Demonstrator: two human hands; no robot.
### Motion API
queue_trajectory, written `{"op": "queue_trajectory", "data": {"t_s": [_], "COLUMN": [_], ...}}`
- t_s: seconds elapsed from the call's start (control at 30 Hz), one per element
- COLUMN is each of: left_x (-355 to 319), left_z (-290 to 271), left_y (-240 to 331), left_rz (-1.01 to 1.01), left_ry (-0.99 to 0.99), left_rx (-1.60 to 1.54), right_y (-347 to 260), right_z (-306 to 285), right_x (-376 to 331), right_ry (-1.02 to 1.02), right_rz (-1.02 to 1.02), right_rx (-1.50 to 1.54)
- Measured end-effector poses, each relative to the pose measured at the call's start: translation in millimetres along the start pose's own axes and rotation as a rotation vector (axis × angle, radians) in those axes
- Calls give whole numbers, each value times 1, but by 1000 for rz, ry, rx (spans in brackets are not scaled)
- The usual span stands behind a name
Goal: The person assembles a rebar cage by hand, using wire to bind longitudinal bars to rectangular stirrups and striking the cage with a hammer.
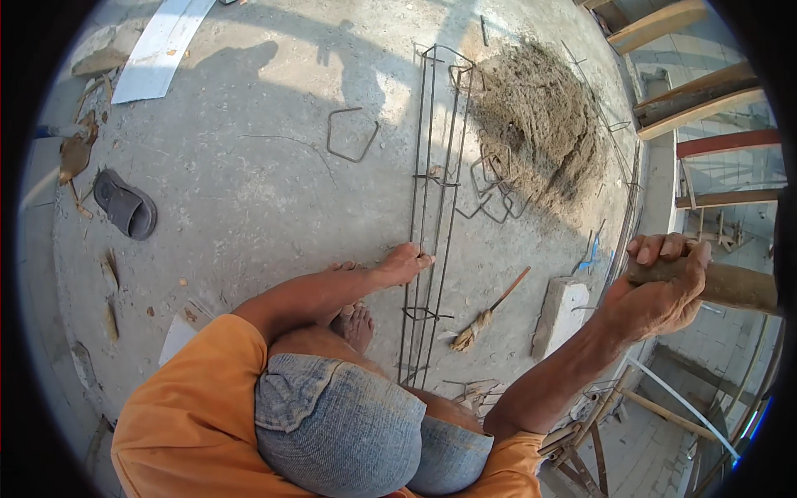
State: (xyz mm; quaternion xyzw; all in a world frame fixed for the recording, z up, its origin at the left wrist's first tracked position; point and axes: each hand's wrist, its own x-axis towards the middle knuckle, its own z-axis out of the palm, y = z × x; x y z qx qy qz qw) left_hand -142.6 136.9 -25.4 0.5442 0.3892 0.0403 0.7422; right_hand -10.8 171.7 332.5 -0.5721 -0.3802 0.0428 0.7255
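A long, narrow rebar cage (427, 207) lies on the concrete floor in front of me, its thin bars crossed by bent stirrups. My left hand (403, 264) is closed around its left-hand bars, fingertips pressed together; the grip's inner side is hidden. Raised to the right, my right hand (664, 278) wraps around the end of a thick brown wooden pole (739, 287), which runs out of view. Left of the cage lies a loose bent stirrup (353, 158). Several more stirrups (491, 195) rest against its right side.
A sand heap (540, 124) rises right of the cage. Nearer are a stick with a straw-like tuft (475, 329) and a concrete block (560, 315). A dark sandal (124, 204) and a white board (163, 50) lie left. Timber beams (697, 112) line the right edge.
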Motion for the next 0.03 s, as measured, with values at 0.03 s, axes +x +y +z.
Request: {"op": "queue_trajectory", "data": {"t_s": [0.03], "left_x": [-5], "left_z": [-3], "left_y": [5], "left_rz": [-26], "left_ry": [-12], "left_rx": [-35], "right_y": [8], "right_z": [-9], "right_x": [-6], "right_ry": [-1], "right_rz": [-28], "right_rx": [47]}}
